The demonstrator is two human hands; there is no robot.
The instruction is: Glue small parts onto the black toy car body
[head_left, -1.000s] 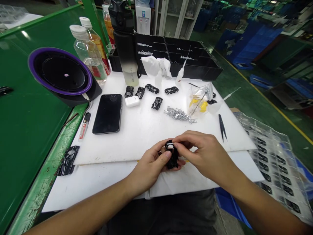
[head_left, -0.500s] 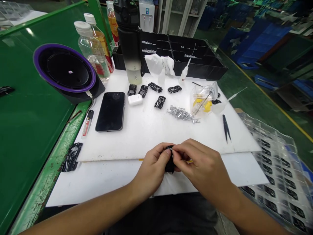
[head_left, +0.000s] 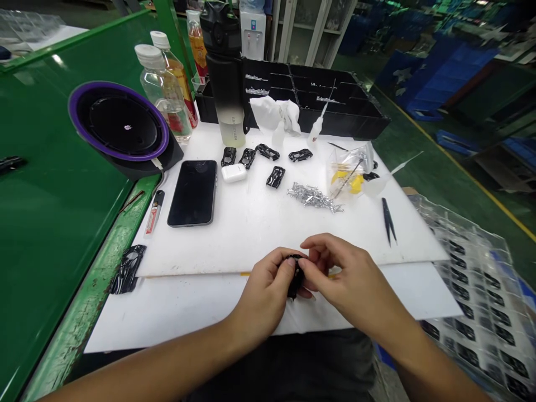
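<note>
Near the front edge of the white board, my left hand pinches a small black car-shaped part between thumb and fingers. My right hand touches the same part from the right with its thumb, while its index finger is lifted off and curved above. Both hands partly cover the part. Beyond them lies a pile of small silvery pieces. Similar black car parts are spread behind the pile. Black tweezers rest on the right of the board.
On the left are a phone, a white case, a marker-like tool and a purple-rimmed fan. Bottles and a black divided tray stand behind. A clear box sits right; trays of black parts lie lower right.
My right index finger has lifted away from the black part, and the right hand has opened somewhat. The view has shifted slightly, moving the items on the left a little rightward.
</note>
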